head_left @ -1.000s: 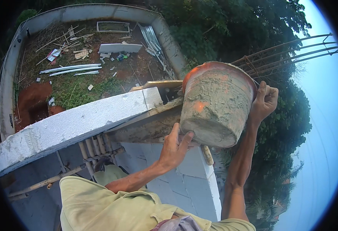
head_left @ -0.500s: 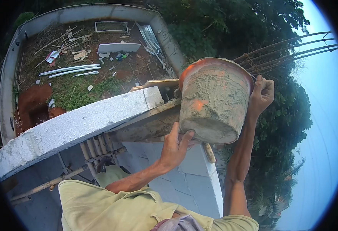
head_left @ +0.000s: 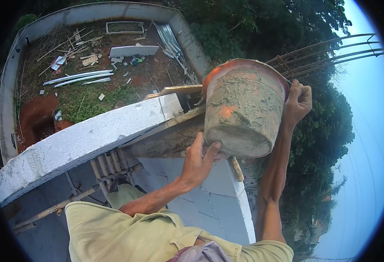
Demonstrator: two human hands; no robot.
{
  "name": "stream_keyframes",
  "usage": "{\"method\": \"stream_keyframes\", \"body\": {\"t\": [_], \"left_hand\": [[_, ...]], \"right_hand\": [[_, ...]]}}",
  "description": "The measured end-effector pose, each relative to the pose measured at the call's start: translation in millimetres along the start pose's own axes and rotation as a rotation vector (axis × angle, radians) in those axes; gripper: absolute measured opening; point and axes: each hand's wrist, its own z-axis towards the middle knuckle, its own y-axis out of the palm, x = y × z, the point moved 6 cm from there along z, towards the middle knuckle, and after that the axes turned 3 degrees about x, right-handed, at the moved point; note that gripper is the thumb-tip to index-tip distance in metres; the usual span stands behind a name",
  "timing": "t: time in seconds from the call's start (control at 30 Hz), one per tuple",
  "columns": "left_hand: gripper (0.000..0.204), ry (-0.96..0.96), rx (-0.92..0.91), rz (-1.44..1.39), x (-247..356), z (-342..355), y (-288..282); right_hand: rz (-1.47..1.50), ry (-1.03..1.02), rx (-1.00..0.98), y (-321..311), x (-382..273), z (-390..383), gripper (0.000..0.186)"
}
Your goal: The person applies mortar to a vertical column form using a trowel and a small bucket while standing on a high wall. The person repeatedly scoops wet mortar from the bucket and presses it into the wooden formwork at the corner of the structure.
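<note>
A mortar-caked orange bucket (head_left: 244,111) is raised at the right end of the white block wall top (head_left: 87,129), tipped with its bottom toward me and its mouth away. My left hand (head_left: 198,161) grips the bottom edge, thumb and fingers on it. My right hand (head_left: 297,102) is closed at the rim on the right side, where the handle seems to join. The bucket hides its contents and whatever lies directly beyond it. Below it runs a dirty timber or concrete channel (head_left: 159,137), partly covered by the bucket and my left hand.
Bent rebar (head_left: 332,52) sticks out beyond the bucket at upper right. Bamboo scaffolding (head_left: 76,198) and a block wall (head_left: 218,205) are below. Far down, a walled yard (head_left: 76,19) holds scrap timber, pipes and metal sheets. Trees (head_left: 314,144) stand on the right.
The bucket has risen slightly in the view, with both my hands moving up along with it and keeping their grip. The surroundings have shifted only a little.
</note>
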Motion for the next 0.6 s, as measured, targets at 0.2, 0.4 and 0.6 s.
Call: {"method": "stream_keyframes", "body": {"t": [0.2,0.4,0.6], "left_hand": [[0.047,-0.037,-0.036,0.006,1.2,-1.3,-0.9],[0.045,-0.035,-0.006,0.016,8.1,2.3,0.9],[0.041,-0.022,-0.004,-0.012,9.8,9.5,0.1]], "right_hand": [[0.015,0.019,-0.047,6.9,1.7,1.2,0.046],[-0.023,0.026,-0.058,3.5,5.2,-3.4,0.046],[-0.016,0.026,-0.066,0.8,10.8,-4.7,0.047]]}}
